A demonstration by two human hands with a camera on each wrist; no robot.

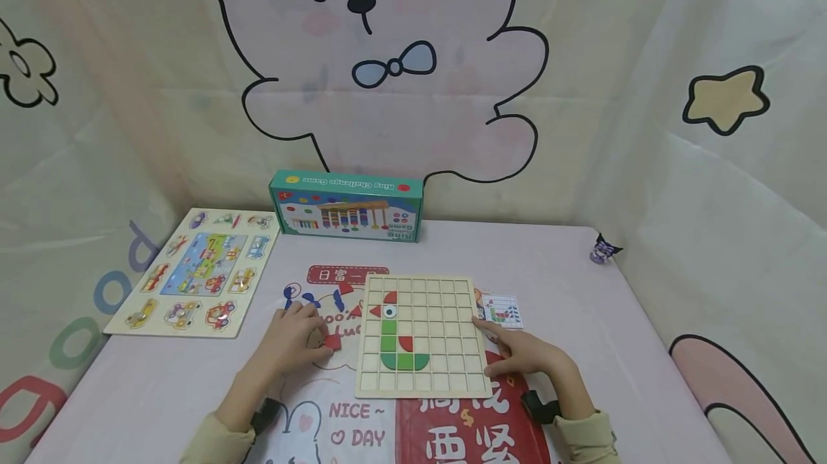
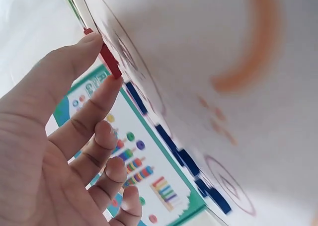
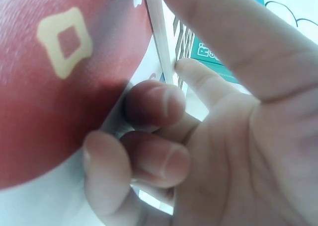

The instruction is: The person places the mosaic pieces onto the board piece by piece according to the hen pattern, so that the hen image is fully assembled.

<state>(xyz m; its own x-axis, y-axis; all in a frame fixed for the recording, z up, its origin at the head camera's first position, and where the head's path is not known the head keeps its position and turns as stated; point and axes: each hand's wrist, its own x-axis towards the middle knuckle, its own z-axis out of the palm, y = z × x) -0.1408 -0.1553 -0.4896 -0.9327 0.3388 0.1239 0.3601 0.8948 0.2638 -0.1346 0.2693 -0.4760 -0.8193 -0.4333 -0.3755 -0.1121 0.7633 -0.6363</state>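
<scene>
Cream-coloured and rectangular, the board of inset vehicle pictures (image 1: pixel 194 332) lies at my far left, seemingly set aside to leave me room. Small blue flat pieces (image 1: pixel 311 299) lie loose just beyond my left hand (image 1: pixel 291 342), whose thumb and index fingertip pinch a small flat red piece (image 1: pixel 332 342) by its edges, probably for a precise grip; whether it is lifted I cannot tell. The green box printed with a ring toy (image 1: pixel 349 211) stands at the back, likely out of the way. Before me, between my well-parted hands, lies the pale square-gridded board (image 1: pixel 446 338), with red and green pieces (image 1: pixel 405 361) forming a bird-like figure toward its left. My right hand (image 1: pixel 526 350) rests thumb and index finger, spread apart, on its right edge, I think to steady it. Just beside that edge is a small printed card (image 1: pixel 504 312), perhaps for comparison; a crumpled purple wrapper (image 1: pixel 604 250) sits far right.
</scene>
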